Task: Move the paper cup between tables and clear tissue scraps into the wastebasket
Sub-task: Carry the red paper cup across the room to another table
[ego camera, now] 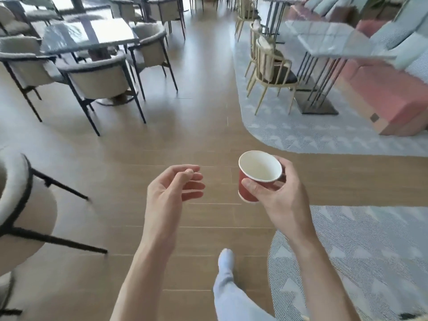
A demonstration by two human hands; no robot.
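Head view: a person stands mid-aisle on a wood floor, the right hand wrapped around an upright, empty-looking red cup, the left hand loosely curled and holding nothing. Tables stand well ahead, so the cup seems in transit; no tissue scraps or wastebasket show, so that clearing looks yet to come.

We see the paper cup, red outside with a white rim and white inside, empty as far as its open mouth shows. It tilts toward us, held in the air above the wooden floor, just short of the grey patterned rug.
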